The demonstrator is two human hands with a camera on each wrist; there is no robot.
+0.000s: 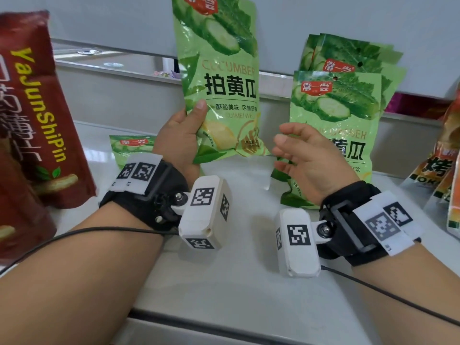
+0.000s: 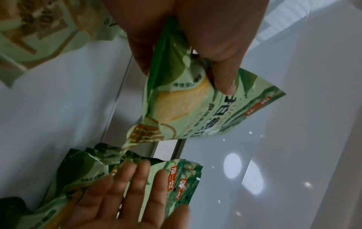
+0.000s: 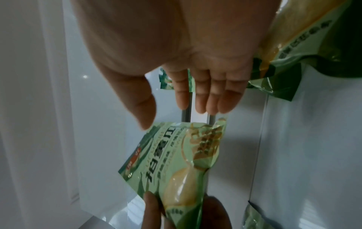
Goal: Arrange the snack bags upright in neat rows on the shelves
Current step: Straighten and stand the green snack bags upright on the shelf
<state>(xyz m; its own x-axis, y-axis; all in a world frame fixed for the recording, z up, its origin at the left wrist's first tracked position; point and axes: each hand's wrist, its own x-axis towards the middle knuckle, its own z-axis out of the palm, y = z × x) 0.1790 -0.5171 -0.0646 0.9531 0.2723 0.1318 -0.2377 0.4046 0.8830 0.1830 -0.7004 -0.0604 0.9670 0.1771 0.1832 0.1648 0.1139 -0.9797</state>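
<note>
Left hand [image 1: 179, 140] grip pinching cucumber bag [image 1: 219, 78] upright, right hand [image 1: 306, 155] grip open, empty

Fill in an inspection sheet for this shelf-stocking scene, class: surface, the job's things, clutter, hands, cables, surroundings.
Surface: white shelf, glossy.
Job's things: held cucumber bag raised upright; standing cucumber bags in a stack at right, leaning back; flat cucumber bag lying behind the left wrist.
Clutter: red snack bags at left; orange snack bags at right.
Hands: left hand grips the held bag's lower edge; right hand open, fingers straight, before the standing bags.
Cables: black cable from each wristband.
Surroundings: pale back wall.
</note>
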